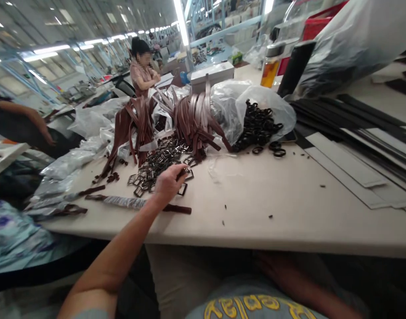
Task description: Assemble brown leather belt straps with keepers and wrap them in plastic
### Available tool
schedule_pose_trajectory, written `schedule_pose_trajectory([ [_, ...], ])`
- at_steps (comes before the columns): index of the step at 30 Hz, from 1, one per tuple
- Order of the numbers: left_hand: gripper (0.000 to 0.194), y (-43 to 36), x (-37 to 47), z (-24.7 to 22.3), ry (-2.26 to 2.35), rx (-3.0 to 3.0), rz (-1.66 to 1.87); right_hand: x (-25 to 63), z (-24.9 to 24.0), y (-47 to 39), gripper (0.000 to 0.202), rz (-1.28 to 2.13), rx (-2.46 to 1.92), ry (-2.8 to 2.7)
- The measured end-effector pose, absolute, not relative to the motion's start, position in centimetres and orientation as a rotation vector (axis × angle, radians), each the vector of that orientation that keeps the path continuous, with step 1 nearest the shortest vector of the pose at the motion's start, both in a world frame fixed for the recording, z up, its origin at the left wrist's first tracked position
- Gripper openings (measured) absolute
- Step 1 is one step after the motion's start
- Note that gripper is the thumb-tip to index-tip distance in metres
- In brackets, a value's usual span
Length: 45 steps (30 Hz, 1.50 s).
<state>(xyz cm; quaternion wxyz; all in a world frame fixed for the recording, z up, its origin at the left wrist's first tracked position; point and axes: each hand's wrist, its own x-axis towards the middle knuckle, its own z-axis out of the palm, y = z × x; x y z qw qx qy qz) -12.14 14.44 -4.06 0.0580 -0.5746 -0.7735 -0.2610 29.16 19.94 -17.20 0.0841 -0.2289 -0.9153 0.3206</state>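
My left hand (170, 180) is at the right edge of a pile of dark metal buckles (156, 161), its fingers pinched together beside a buckle; whether they grip one is hard to make out. Under my left wrist lies a brown strap (178, 208) partly wrapped in clear plastic. Behind the pile are bundles of brown straps (189, 115). My right forearm (289, 274) is below the table edge in shadow, and my right hand is too dark and blurred to read.
Black loops (258, 126) spill from a plastic bag. Grey and black strips (347, 164) lie at the right. A bottle (270, 66) and a white box (212, 75) stand behind. People are beyond the table and at the left.
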Motion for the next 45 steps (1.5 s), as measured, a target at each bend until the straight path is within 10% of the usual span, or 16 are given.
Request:
schedule_pose_trajectory([
  [15,0.048,16.6,-9.3,-6.6,-2.286,-1.877,-0.759,28.9,-17.0,21.0,0.047,1.64,-0.696,-2.753],
  [21,0.018,15.1,-9.0,-3.9,-2.284,-1.633,-0.783,29.2,-16.8,21.1,0.042,1.657,-0.697,-2.713],
  [35,0.017,13.3,-6.5,-3.6,-2.514,-1.737,-0.417,29.0,-16.5,21.2,0.046,1.759,-0.582,-2.674],
  [41,0.011,13.4,-5.8,-3.3,-2.505,-1.653,-0.787,29.8,-12.1,22.0,0.05,1.981,-0.39,-2.516],
  [45,0.02,11.9,-2.2,-2.7,-2.532,-1.599,-1.629,29.7,-6.8,22.9,0.052,2.011,-0.339,-2.399],
])
